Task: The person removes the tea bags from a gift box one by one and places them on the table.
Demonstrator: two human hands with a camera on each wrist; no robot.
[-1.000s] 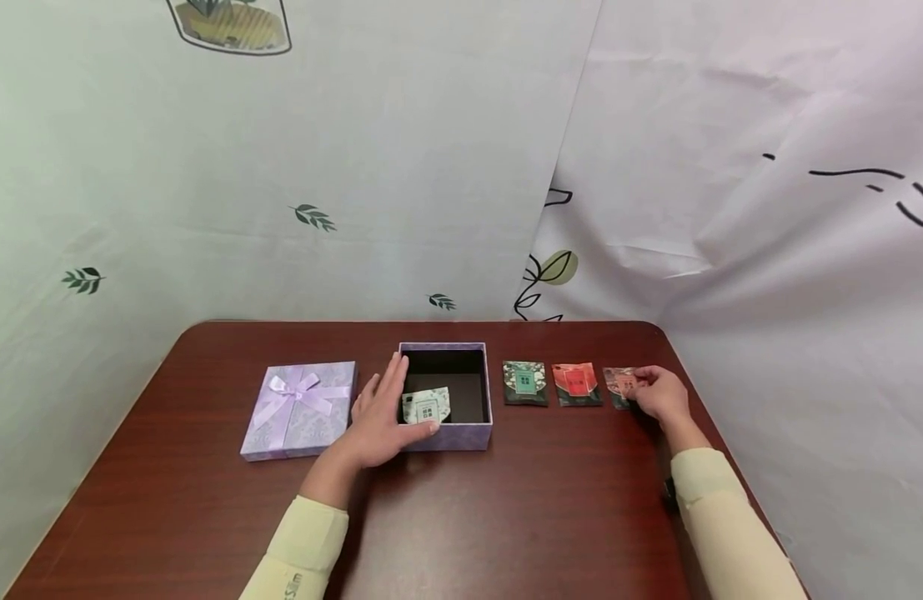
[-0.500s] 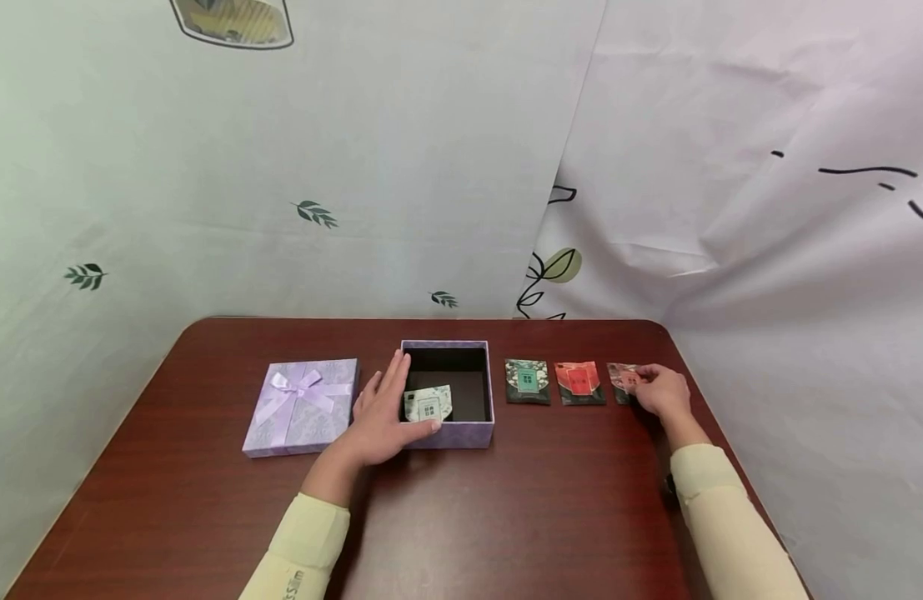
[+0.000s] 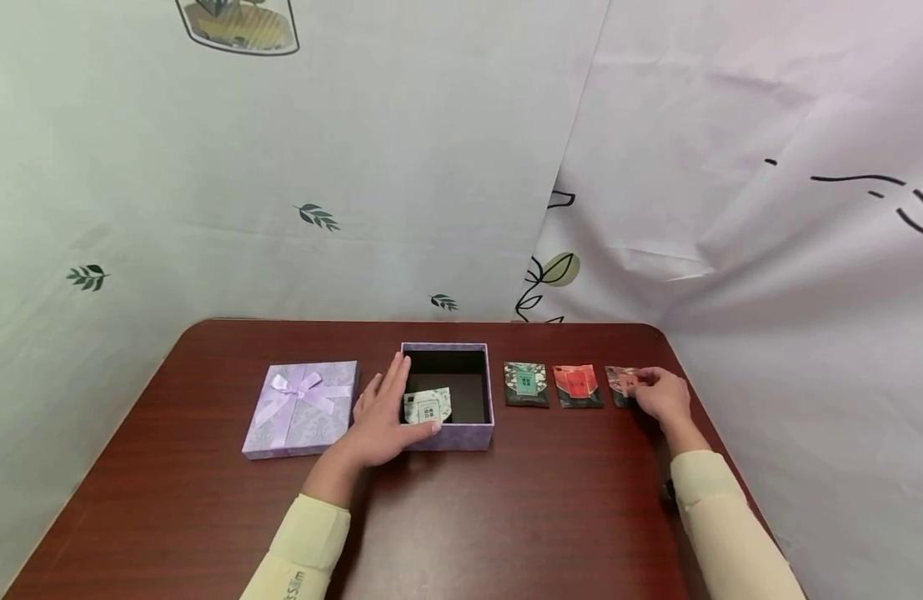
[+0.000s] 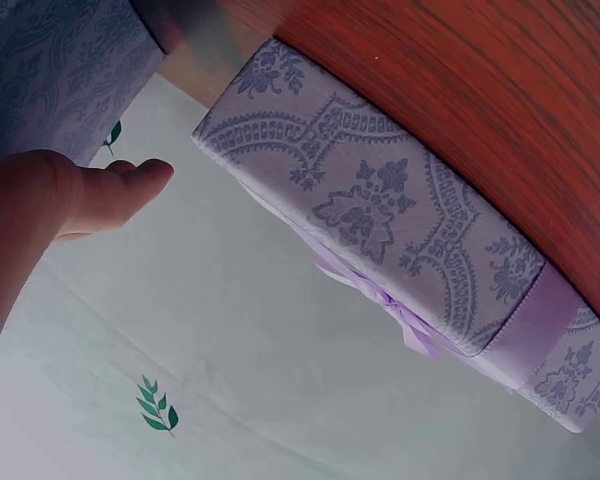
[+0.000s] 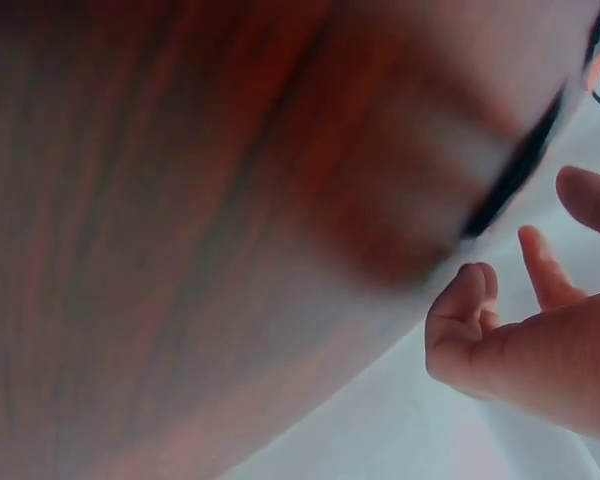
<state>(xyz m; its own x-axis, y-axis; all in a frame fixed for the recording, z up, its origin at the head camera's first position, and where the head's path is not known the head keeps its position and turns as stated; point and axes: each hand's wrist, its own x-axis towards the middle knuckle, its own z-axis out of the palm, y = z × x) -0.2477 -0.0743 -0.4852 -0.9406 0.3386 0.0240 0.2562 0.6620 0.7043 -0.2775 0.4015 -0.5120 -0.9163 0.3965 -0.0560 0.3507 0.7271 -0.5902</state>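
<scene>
My left hand (image 3: 382, 421) rests on the left side of a purple patterned box (image 3: 464, 437), fingers along the left wall and thumb over the front rim. Inside that lidless box lies a pale tea packet (image 3: 428, 406), partly covered by the thumb. My right hand (image 3: 665, 396) is at the rightmost packet (image 3: 621, 385), a reddish and dark tea packet flat on the table, and covers its right part. In the right wrist view, the thumb (image 5: 592, 203) and index finger (image 5: 548, 268) stand apart with nothing visible between them.
A purple lid (image 3: 299, 412) with a ribbon bow lies left of the box. Right of the box, a green packet (image 3: 526, 383) and a red packet (image 3: 578, 386) lie in a row on the brown table (image 3: 506, 508). A white printed cloth (image 3: 431, 167) hangs behind.
Both hands stay in place, the left on the box and the right at the rightmost packet. Only the head view shifts slightly.
</scene>
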